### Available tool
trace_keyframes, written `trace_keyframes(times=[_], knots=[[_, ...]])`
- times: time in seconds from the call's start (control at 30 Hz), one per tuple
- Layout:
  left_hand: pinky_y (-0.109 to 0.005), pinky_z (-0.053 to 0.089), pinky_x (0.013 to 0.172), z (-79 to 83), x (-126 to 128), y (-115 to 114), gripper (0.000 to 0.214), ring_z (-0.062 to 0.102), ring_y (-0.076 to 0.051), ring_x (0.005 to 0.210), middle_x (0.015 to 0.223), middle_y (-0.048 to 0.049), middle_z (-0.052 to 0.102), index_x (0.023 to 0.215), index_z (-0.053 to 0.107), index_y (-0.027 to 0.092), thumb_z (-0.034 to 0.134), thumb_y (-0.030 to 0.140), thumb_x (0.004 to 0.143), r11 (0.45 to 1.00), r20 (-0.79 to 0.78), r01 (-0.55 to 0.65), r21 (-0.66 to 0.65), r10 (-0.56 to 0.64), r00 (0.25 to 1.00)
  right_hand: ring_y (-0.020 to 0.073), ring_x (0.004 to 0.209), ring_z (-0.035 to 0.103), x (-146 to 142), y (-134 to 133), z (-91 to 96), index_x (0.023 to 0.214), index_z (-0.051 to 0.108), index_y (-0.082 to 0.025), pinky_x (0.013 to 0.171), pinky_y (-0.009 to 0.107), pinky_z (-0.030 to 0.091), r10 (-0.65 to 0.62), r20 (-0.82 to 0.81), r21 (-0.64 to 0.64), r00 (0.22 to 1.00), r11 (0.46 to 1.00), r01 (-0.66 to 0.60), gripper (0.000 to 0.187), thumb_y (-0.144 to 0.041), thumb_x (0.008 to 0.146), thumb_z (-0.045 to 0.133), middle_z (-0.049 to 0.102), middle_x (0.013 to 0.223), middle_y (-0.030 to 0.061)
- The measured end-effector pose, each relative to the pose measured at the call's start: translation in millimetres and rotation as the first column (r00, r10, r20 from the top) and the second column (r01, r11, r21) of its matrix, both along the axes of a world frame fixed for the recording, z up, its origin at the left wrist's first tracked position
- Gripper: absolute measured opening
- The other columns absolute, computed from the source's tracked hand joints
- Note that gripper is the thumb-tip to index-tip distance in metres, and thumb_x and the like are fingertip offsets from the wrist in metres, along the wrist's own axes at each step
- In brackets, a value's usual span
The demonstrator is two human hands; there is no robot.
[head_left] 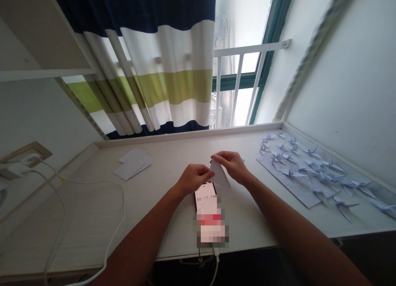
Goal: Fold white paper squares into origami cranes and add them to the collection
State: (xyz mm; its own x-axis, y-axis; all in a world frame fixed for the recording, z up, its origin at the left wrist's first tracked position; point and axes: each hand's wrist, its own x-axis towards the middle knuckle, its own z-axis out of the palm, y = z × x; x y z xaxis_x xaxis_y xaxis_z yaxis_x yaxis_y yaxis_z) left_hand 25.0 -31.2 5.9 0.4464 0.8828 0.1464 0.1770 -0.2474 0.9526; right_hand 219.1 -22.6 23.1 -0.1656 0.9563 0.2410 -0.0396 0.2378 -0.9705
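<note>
A folded white sheet of paper (220,176), triangular in outline, is held up over the desk between my two hands. My left hand (194,178) pinches its left edge. At the upper tip, the fingers of my right hand (231,162) are closed on the same paper. Just below the hands lies a phone (205,191) with a timer on its screen; its lower part is blurred out. Many folded paper cranes (309,166) are spread over the right side of the desk, some on a printed sheet (284,183).
Several loose white paper pieces (134,162) lie at the left back of the white desk (154,220). A white cable (123,203) runs from a wall socket (27,154) across the left side. Another cable (216,257) hangs from the phone over the front edge. Behind are a striped curtain (173,84) and a railing (238,76).
</note>
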Motion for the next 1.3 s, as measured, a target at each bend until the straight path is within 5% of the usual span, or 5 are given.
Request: trace_keyframes(times=[0.67,1.3], knots=[[-0.026,0.051,0.056,5.9,0.4,-3.5,0.03,0.069,-0.017,0.061,0.072,-0.0054,0.075,0.079,0.075,0.015,0.073,0.044,0.083,0.995,0.044,0.02,-0.096,-0.015,0.999,0.0175,0.072,0.063,3.5,1.7,2.2,0.079,0.075,-0.017,0.07,0.031,0.051,0.01,-0.016,0.059,1.0,0.998,-0.009,0.029,-0.044,0.087,0.07,0.071,0.076,0.0038],[-0.026,0.051,0.057,-3.1,-8.7,10.2,0.031,0.064,-0.016,0.059,0.07,-0.0064,0.074,0.079,0.076,0.014,0.073,0.045,0.082,0.995,0.053,-0.081,-0.052,0.084,0.995,0.0158,0.061,0.057,2.8,3.3,-1.7,0.075,0.07,-0.016,0.054,0.027,0.042,-0.003,0.322,0.056,0.947,0.998,-0.016,0.04,-0.052,0.092,0.06,0.067,0.069,0.0026]])
